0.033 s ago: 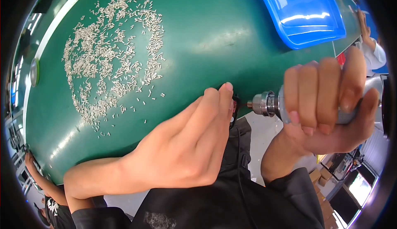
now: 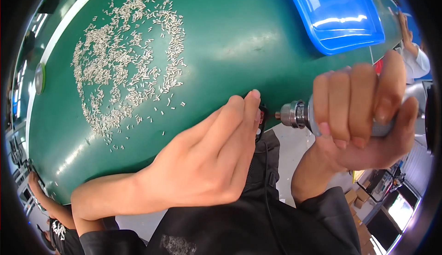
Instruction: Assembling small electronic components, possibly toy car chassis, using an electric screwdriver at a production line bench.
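My left hand (image 2: 207,153) is closed, its fingertips pinched together near the table's front edge. What they hold, if anything, is hidden behind the fingers. A small dark device (image 2: 261,119) with a reddish patch shows just past those fingertips, and a black cable (image 2: 268,181) runs down below it. My right hand (image 2: 363,112) is wrapped round a grey handheld power tool (image 2: 312,117) with a ribbed metal collar. Its thin tip (image 2: 276,115) points left, towards the left fingertips. Whether the tip touches anything cannot be made out.
Many small silvery pins (image 2: 103,47) lie scattered on the green table (image 2: 221,20) at the left. A blue tray (image 2: 347,41) stands at the far right. A round green-rimmed object (image 2: 40,78) sits by the left edge. Other people's arms (image 2: 41,193) show at both sides.
My right hand and the power tool have shifted very slightly to the left. The left hand keeps its pinch. The pins appear slightly shifted in the view.
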Available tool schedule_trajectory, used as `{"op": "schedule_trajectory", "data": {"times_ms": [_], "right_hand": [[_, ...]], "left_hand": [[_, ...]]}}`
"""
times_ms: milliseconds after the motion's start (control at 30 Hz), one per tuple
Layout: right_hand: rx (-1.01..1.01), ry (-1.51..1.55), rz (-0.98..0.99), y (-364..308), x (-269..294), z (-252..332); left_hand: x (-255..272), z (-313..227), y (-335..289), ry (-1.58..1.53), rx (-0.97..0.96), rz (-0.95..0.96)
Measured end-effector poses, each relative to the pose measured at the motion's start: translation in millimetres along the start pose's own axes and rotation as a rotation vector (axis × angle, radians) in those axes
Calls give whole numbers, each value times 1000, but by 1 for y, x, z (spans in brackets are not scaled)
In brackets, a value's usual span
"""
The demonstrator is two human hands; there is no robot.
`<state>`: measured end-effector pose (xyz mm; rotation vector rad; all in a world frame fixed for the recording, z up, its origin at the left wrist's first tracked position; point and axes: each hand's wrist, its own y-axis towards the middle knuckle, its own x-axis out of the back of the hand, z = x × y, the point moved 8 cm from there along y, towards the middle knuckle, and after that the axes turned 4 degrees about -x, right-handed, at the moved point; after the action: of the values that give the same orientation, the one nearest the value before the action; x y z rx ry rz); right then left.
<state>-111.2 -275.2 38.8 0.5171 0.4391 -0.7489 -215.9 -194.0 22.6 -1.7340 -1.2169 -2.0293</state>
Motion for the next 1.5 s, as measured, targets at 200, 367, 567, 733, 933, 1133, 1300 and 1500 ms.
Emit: {"op": "schedule_trajectory", "data": {"times_ms": [200, 367, 567, 733, 933, 1133, 1300, 1500], "right_hand": [[-9, -127, 79, 1, -12, 6], [41, -5, 156, 1, -27, 6], [112, 149, 241, 1, -26, 23], [179, 259, 49, -15, 13, 17], [64, 370, -204, -22, 23, -23], [77, 388, -354, -29, 32, -27], [75, 419, -408, -29, 33, -26], [41, 440, -372, -28, 30, -28]], "left_hand": [[-2, 1, -2, -103, 10, -29], [10, 4, -2, -168, 76, -15], [35, -2, -19, -193, 78, -48], [93, 33, -110, -9, 598, -16], [161, 64, -293, 713, 1316, 11], [142, 102, -206, 502, 1012, -100], [108, 146, -150, 263, 818, -193], [90, 158, -129, 346, 721, 19]]}}
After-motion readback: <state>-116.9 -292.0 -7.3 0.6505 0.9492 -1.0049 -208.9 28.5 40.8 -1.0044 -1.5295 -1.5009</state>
